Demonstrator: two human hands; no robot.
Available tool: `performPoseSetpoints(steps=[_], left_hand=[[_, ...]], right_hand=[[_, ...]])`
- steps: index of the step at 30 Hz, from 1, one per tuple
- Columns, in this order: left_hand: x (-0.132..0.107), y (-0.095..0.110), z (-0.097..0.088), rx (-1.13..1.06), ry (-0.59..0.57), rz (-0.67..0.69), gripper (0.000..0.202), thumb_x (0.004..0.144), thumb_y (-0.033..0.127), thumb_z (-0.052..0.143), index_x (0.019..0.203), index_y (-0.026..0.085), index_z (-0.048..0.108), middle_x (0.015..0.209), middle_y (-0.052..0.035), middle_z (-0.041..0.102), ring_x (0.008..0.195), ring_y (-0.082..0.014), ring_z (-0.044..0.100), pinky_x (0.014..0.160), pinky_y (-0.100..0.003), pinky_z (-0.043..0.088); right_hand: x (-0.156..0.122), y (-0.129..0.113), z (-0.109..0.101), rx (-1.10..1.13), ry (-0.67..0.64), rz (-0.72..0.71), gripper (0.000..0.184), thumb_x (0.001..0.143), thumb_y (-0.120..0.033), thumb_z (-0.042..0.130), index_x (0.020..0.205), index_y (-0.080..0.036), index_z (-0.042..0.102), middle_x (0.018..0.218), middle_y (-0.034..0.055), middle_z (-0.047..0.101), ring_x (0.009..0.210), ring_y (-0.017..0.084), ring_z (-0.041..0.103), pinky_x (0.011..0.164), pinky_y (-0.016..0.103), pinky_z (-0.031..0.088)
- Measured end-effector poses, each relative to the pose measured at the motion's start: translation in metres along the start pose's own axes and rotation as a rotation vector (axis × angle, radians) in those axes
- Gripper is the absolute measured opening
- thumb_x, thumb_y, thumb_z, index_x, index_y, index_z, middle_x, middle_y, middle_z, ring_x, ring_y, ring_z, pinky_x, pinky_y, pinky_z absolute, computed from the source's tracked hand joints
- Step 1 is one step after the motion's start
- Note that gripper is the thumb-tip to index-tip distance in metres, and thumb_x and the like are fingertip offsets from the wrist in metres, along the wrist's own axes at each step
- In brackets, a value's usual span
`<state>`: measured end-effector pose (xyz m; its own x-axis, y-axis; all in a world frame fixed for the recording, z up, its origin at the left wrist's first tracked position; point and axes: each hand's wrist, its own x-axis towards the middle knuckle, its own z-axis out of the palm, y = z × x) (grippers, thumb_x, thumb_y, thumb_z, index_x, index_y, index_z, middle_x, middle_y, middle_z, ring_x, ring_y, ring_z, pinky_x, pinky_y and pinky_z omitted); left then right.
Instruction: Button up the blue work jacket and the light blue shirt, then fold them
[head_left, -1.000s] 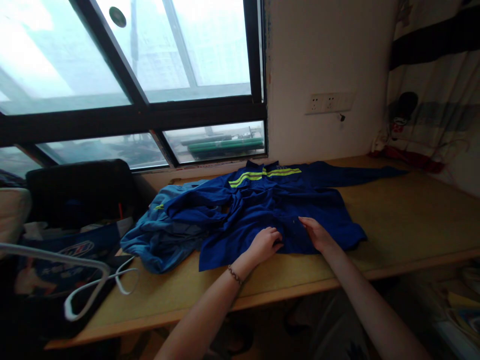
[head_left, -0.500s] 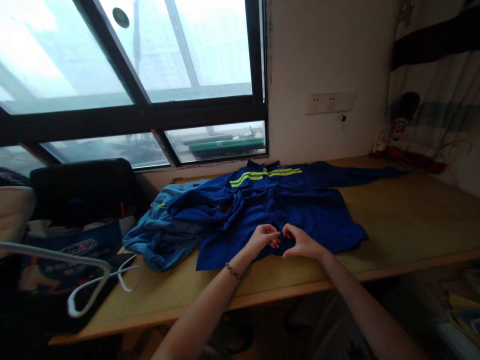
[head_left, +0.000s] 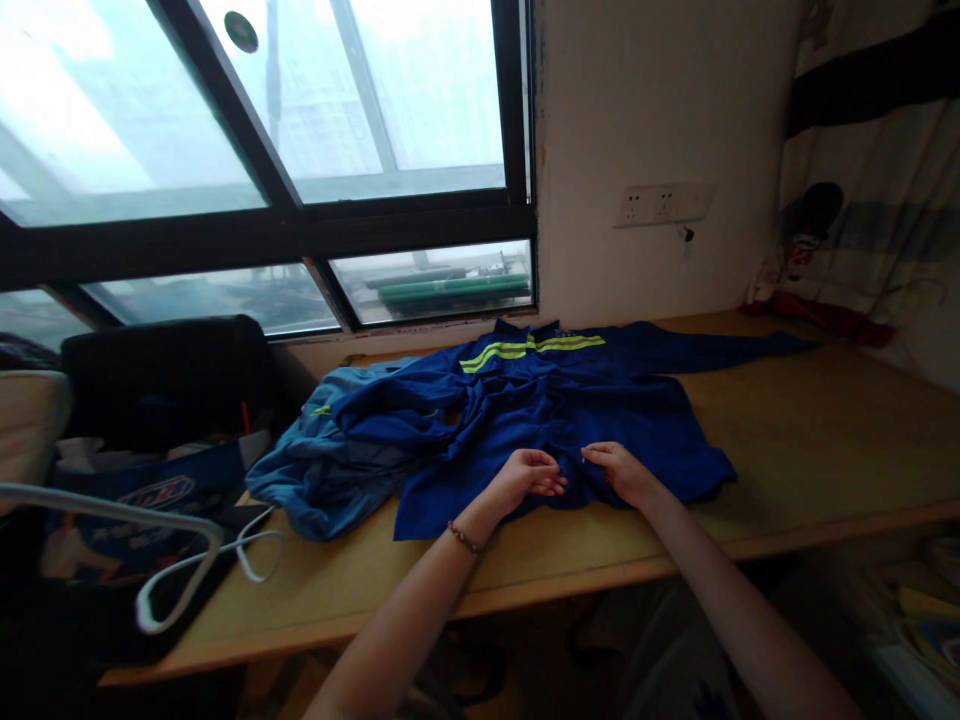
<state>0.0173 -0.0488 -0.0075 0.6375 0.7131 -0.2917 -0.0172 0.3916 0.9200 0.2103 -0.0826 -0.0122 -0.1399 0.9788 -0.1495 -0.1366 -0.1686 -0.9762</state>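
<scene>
A dark blue work jacket with yellow-green reflective stripes lies spread on the table, collar toward the window. At the lower part of its front opening, my left hand is closed, its curled fingers pinching the jacket's edge. Just to the right, my right hand hovers over the other front panel with thumb and fingertips pinched together. Whatever lies between those fingertips is too small to make out. A gap of dark blue cloth separates the two hands.
A crumpled lighter blue garment lies under the jacket's left sleeve. The wooden table extends to the right. At left are a white curved tube, a printed bag and a black chair back. A window and wall sockets are behind.
My right hand has moved slightly right, away from my left hand, and its fingers have drawn together. My left hand has barely moved. The jacket lies almost the same.
</scene>
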Motion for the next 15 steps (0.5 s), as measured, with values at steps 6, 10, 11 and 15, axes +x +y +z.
performPoseSetpoints(steps=[6, 10, 11, 15], left_hand=[[-0.0040, 0.0041, 0.0003, -0.096, -0.073, -0.015, 0.023, 0.064, 0.023, 0.065, 0.078, 0.010, 0.053, 0.077, -0.0124, 0.066, 0.064, -0.0150, 0.064, 0.060, -0.023, 0.049], [-0.0027, 0.0009, 0.0008, -0.064, -0.055, -0.023, 0.023, 0.064, 0.024, 0.066, 0.077, 0.009, 0.053, 0.075, -0.0127, 0.066, 0.064, -0.0162, 0.064, 0.060, -0.024, 0.049], [-0.0021, -0.0004, 0.0010, -0.050, -0.053, -0.031, 0.023, 0.064, 0.024, 0.066, 0.077, 0.009, 0.053, 0.075, -0.0129, 0.066, 0.064, -0.0166, 0.064, 0.060, -0.024, 0.049], [-0.0007, -0.0034, 0.0017, -0.021, -0.046, -0.045, 0.023, 0.064, 0.023, 0.065, 0.076, 0.009, 0.053, 0.073, -0.0131, 0.066, 0.064, -0.0172, 0.064, 0.059, -0.025, 0.050]], right_hand=[[-0.0030, -0.0059, 0.0027, 0.081, 0.010, -0.046, 0.029, 0.064, -0.041, 0.064, 0.068, -0.013, 0.066, 0.037, -0.0071, 0.032, 0.036, 0.004, 0.024, 0.039, 0.021, 0.017], [-0.0016, -0.0032, 0.0043, -0.059, -0.025, -0.083, 0.030, 0.066, -0.042, 0.061, 0.067, -0.013, 0.067, 0.039, -0.0060, 0.036, 0.038, 0.005, 0.027, 0.040, 0.021, 0.016], [-0.0011, -0.0022, 0.0045, -0.113, -0.021, -0.088, 0.030, 0.066, -0.042, 0.060, 0.066, -0.013, 0.067, 0.039, -0.0055, 0.038, 0.038, 0.005, 0.028, 0.040, 0.021, 0.017], [0.0011, 0.0009, 0.0044, -0.334, 0.016, -0.118, 0.030, 0.066, -0.041, 0.058, 0.060, -0.013, 0.066, 0.040, -0.0037, 0.044, 0.039, 0.006, 0.033, 0.040, 0.022, 0.020]])
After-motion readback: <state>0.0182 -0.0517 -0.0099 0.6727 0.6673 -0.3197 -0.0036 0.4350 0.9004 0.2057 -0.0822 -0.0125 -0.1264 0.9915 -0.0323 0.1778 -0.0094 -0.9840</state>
